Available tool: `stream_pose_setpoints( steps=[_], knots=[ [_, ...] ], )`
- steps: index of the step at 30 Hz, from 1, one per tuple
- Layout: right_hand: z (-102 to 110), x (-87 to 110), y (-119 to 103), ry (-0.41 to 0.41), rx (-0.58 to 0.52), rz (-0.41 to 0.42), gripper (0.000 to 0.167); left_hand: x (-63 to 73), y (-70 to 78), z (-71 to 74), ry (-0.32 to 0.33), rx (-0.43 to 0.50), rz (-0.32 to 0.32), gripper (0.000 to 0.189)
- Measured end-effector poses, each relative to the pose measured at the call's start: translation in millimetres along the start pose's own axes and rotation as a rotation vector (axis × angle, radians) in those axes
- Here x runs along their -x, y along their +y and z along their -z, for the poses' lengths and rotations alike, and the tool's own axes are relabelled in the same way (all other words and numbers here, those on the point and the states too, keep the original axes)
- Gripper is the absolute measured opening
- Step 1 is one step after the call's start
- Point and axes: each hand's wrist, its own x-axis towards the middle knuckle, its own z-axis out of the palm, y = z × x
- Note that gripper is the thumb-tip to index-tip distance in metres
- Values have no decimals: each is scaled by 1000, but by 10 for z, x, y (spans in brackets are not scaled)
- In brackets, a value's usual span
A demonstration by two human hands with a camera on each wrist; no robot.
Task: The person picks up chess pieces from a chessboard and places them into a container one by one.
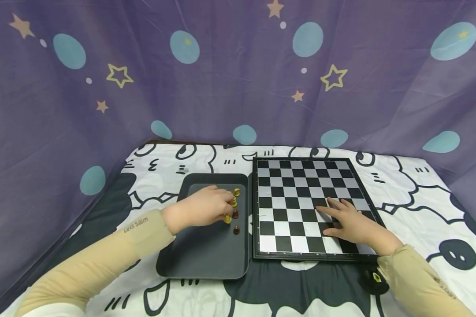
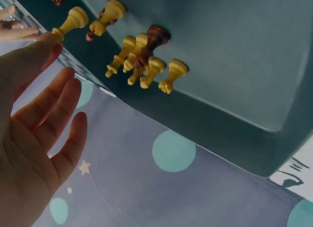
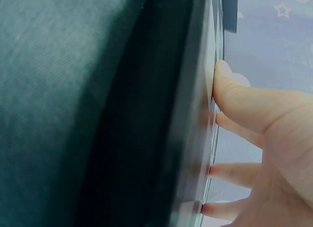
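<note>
In the head view my left hand point(image 1: 202, 205) reaches over the right part of a dark grey tray point(image 1: 206, 259). Thumb and fingers pinch a yellow chess piece point(image 2: 72, 22) by its upper end, as the left wrist view shows; its head is hidden. Close by in the tray are more yellow chess pieces point(image 2: 173, 76) and dark brown ones point(image 2: 157, 36), several of them standing together. Fingers spread, my right hand point(image 1: 351, 222) rests on the black and white chessboard point(image 1: 301, 191); its fingertips touch the board's surface in the right wrist view.
The board lies just right of the tray, with a raised black rim. Under both is a white and black cartoon-print cloth point(image 1: 404, 189). A purple curtain point(image 1: 238, 88) with stars hangs behind. A small black object with a yellow-green mark point(image 1: 377, 277) sits by the right sleeve.
</note>
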Motion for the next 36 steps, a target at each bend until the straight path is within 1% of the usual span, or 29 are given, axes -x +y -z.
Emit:
stream_pose_setpoints(
  steps=[6, 8, 12, 14, 22, 27, 36],
  knots=[
    [9, 6, -9, 4, -8, -8, 63, 6, 61, -53, 25, -1, -35, 9],
    [5, 6, -6, 3, -9, -7, 63, 10, 80, -73, 19, 11, -43, 9],
    [7, 8, -13, 2, -10, -8, 63, 21, 106, -109, -19, 41, -35, 6],
    [12, 8, -18, 3, -9, -11, 63, 25, 110, -124, -27, 48, -32, 6],
    [11, 23, -15, 5, -17, -6, 63, 27, 127, -164, -17, 12, -57, 8],
    [5, 33, -13, 6, -19, 2, 63, 30, 135, -162, -16, 16, -54, 10],
    [5, 17, -16, 1, -17, -9, 63, 30, 112, -177, -21, 15, -52, 9]
  ],
)
